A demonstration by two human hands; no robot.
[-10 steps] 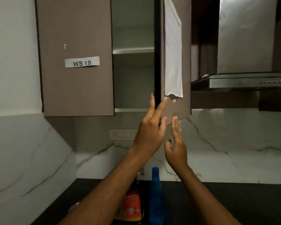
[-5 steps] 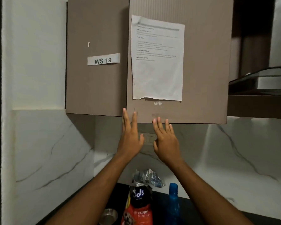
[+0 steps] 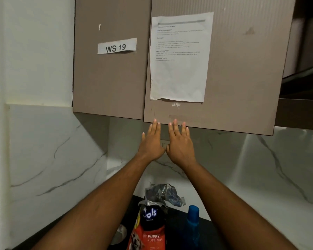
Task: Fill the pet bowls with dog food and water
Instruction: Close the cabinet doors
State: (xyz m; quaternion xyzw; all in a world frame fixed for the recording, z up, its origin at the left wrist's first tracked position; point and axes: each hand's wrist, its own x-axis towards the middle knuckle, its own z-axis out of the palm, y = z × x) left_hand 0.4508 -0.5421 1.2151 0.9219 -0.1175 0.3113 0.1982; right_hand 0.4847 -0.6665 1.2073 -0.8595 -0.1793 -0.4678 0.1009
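My left hand (image 3: 151, 142) and my right hand (image 3: 180, 144) are raised side by side, flat and empty, fingertips at the bottom edge of the right cabinet door (image 3: 233, 87). On the black counter below stands a red and black dog food bag (image 3: 149, 230) with a crumpled open top. A blue water bottle (image 3: 193, 226) stands just right of it. A small steel pet bowl (image 3: 120, 236) peeks out to the left of the bag, mostly hidden by my left forearm.
The left cabinet door (image 3: 108, 78) carries a "WS 19" label (image 3: 117, 46). A printed sheet (image 3: 178, 58) is taped on the right door. White marble walls enclose the corner at left and back. A dark hood edge (image 3: 300, 87) juts out at right.
The right cabinet door swung from wide open to almost shut under both hands. My view shifted left and down, bringing the food bag and bottle more into sight.
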